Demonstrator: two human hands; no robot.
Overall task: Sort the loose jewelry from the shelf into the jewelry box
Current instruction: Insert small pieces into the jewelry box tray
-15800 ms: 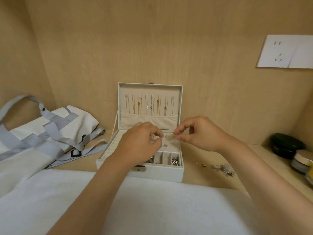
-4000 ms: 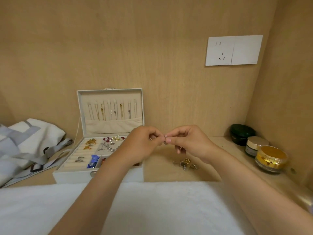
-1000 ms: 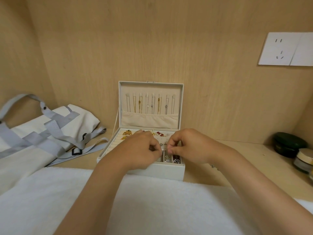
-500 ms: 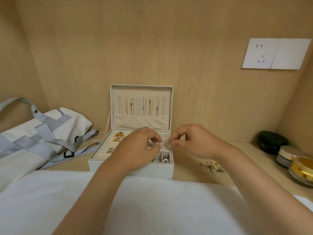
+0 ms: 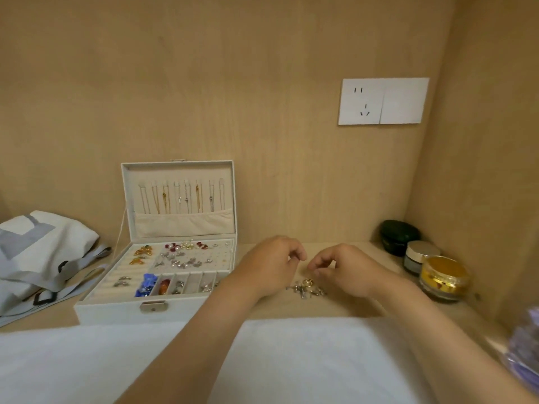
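Our left hand point(image 5: 269, 268) and right hand point(image 5: 345, 271) hang with curled fingers over the loose jewelry point(image 5: 306, 288) on the shelf point(image 5: 318, 309) beside the open jewelry box point(image 5: 116, 312); whether either pinches anything, we cannot tell.

Open white jewelry box point(image 5: 116, 312) stands left of loose jewelry heap point(image 5: 306, 288).

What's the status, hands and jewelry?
Left hand and right hand flank loose jewelry, fingers curled, hold unclear. Jewelry box open, left of it. No obstacle seen.

2 forearms reach forward; left hand point(image 5: 269, 268) and right hand point(image 5: 348, 271) curl fingers, tips close together.
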